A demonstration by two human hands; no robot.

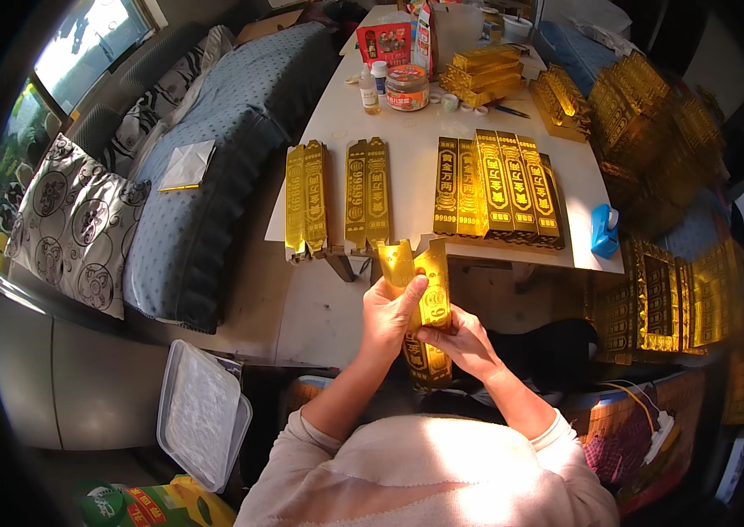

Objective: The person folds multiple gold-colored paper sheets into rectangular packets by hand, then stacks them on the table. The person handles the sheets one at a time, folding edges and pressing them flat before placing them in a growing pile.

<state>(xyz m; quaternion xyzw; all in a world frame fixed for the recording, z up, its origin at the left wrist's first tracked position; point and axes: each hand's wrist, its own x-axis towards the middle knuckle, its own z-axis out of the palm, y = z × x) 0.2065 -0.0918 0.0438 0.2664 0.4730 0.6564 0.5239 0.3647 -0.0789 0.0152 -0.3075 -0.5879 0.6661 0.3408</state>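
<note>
Both hands grip one long gold foil paper box [436, 300] above my lap, just off the table's front edge. My left hand [388, 316] clasps its left side, thumb pressed on the front near the top. Lower down, my right hand [467, 342] holds the right side. The box's upper end stands open with its flaps spread. Past it on the table lie two flat stacks of gold box blanks, a left stack [306, 197] and a middle stack [367, 194]. To their right sits a group of formed gold boxes [510, 184], some stacked on others.
A blue tape dispenser [604, 230] stands at the white table's [405, 145] right corner. Farther back are a lidded jar [407, 87], bottles and more gold boxes [483, 72]. Gold stacks [681, 296] rise at right. A blue-covered sofa [214, 145] and a plastic container [201, 408] lie left.
</note>
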